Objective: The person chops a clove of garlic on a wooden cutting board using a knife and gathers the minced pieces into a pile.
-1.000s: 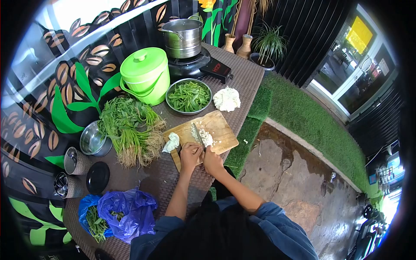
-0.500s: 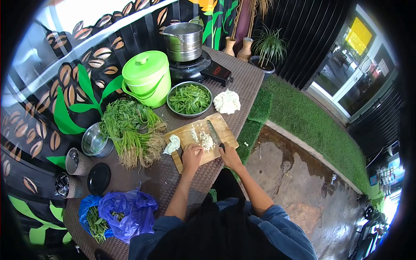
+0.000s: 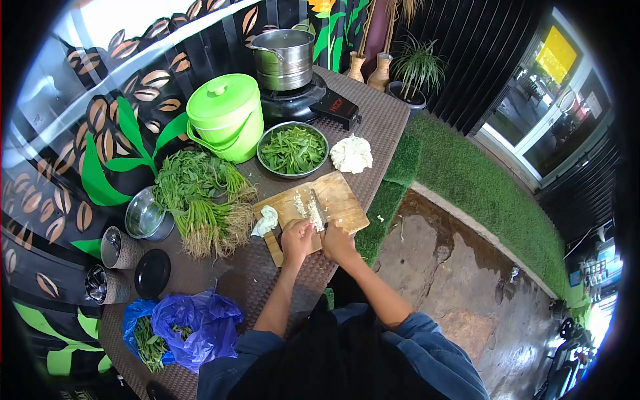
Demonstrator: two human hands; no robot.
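On the wooden cutting board at the desk edge: right hand fisted round the knife, blade on the chopped white bits; left hand curled, fingertips pinning the pile; white chunk just left.

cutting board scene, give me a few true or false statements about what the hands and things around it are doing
1. The right hand holds a knife over the wooden cutting board. True.
2. The left hand rests on the green lidded bucket. False: it is on the board beside the chopped white pieces.
3. The metal bowl behind the board holds cut green leaves. True.
4. The cauliflower piece lies inside that bowl. False: it lies on the table to the bowl's right.
5. The steel pot sits on the black cooktop. True.
6. The bunch of rooted greens lies on the board. False: it lies left of it.
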